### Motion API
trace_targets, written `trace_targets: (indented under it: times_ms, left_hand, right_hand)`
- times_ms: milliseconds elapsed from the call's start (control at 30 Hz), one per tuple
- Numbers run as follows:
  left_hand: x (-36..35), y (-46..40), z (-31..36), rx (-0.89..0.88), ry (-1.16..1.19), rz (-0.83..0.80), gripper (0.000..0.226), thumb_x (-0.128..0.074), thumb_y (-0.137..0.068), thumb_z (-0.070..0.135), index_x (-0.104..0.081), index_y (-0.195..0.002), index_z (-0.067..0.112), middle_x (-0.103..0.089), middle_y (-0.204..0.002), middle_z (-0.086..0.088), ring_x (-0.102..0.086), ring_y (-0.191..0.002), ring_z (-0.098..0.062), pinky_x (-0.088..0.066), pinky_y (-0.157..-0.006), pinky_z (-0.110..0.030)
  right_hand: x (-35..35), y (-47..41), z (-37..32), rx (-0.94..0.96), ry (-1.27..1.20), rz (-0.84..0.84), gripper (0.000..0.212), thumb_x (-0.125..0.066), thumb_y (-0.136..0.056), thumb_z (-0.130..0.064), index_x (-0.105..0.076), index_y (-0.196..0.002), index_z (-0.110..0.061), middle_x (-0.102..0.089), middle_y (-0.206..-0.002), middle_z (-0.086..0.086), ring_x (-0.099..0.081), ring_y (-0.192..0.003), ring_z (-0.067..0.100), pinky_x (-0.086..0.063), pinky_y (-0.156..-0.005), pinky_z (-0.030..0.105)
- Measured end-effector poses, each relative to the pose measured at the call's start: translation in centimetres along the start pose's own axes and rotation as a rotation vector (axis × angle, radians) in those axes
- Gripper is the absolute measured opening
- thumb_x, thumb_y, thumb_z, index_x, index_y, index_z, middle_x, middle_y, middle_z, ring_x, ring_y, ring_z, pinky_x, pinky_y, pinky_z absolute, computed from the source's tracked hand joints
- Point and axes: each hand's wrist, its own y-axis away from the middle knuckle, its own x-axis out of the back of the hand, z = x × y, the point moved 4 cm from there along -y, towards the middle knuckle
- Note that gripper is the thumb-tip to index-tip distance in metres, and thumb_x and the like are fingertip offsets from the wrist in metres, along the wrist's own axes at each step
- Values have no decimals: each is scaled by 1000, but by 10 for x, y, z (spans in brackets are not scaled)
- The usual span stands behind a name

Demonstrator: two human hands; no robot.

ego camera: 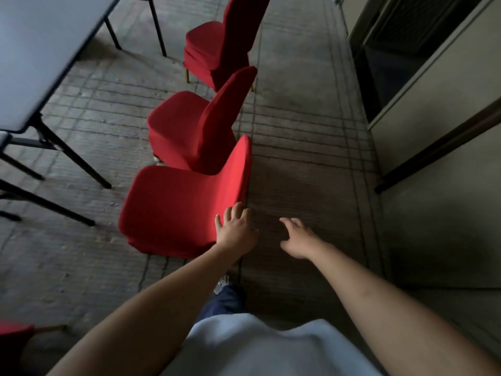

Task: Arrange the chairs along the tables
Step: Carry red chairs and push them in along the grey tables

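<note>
Hidden or cut off: the far chair [217, 42] loses the top of its back at the upper frame edge; a fourth red chair [12, 340] shows only as a corner at the lower left. The counter [40, 50] is cropped at the left and top, with its black folding legs [73, 158] in view. The legs of the near chair [176, 207] are covered by its red fabric. The whole picture is dim and a little blurred.

Chairs: three red fabric-covered chairs stand in a row on the grey patterned carpet [298, 131], seats turned toward the counter, backs toward the wall [433, 185] at the right. The middle chair [189, 126] sits just behind the near one; the far chair shows thin gold legs.

Left hand [235, 229]: fingers spread and relaxed, the grip apart, fingertips touching the lower rear edge of the near chair's back, possibly only resting there; no curl round the fabric is visible.

Right hand [296, 238]: fingers loosely spread, the grip apart, holding nothing, hovering over the carpet just beside the left hand and apart from the chair.

Person: bare forearms, a white shirt [257, 348], dark trousers and a shoe below.
</note>
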Motion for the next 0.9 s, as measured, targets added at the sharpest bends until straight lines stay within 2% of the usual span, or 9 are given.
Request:
trace_targets:
  times_ms: [133,233,433,567,767,900]
  left_hand:
    - [23,-43,-5,64,10,55,59,-53,-86,48,-41,-139,24,-34,-145,-6,-32,-137,-32,-24,-116,-53]
    - [36,-66,-12,112,2,71,55,-52,-87,49,-46,-133,21,-41,-134,-9,-42,-127,-35,-32,-109,-49]
    - [51,-100,-24,195,28,40,58,-57,-87,51,-43,-136,24,-39,-139,-9,-42,-128,-34,-32,-110,-50]
    - [59,-119,-30,286,93,46,59,-59,-87,51,-41,-138,26,-38,-138,-7,-42,-128,-33,-35,-108,-48]
    - [57,-138,-27,397,227,-1,71,-62,-78,48,-37,-142,29,-36,-140,-5,-42,-128,-31,-38,-108,-47]
    - [59,-152,-11,530,355,15,80,-61,-71,44,-33,-145,32,-35,-140,-4,-41,-128,-30,-40,-107,-47]
  right_hand:
    - [36,-40,-26,53,33,-2,80,-61,-94,-33,-14,-159,-39,-6,-168,-4,-23,-151,33,-32,-118,49]
    - [54,-66,-48,114,54,-18,80,-60,-94,-34,-15,-159,-37,-6,-168,-2,-22,-151,33,-29,-120,46]
    - [92,-106,-86,233,132,-23,79,-59,-91,-34,-18,-159,-34,-12,-166,3,-24,-150,33,-26,-121,41]
    - [125,-137,-112,381,188,23,72,-60,-88,-26,-30,-154,-35,-26,-159,1,-38,-141,29,-37,-114,41]
    - [159,-184,-140,584,452,-1,59,-60,-83,-19,-50,-139,-33,-36,-138,2,-44,-129,29,-43,-107,42]
    - [179,-215,-151,766,637,-77,56,-57,-82,-14,-53,-135,-32,-37,-134,3,-42,-128,30,-42,-108,44]
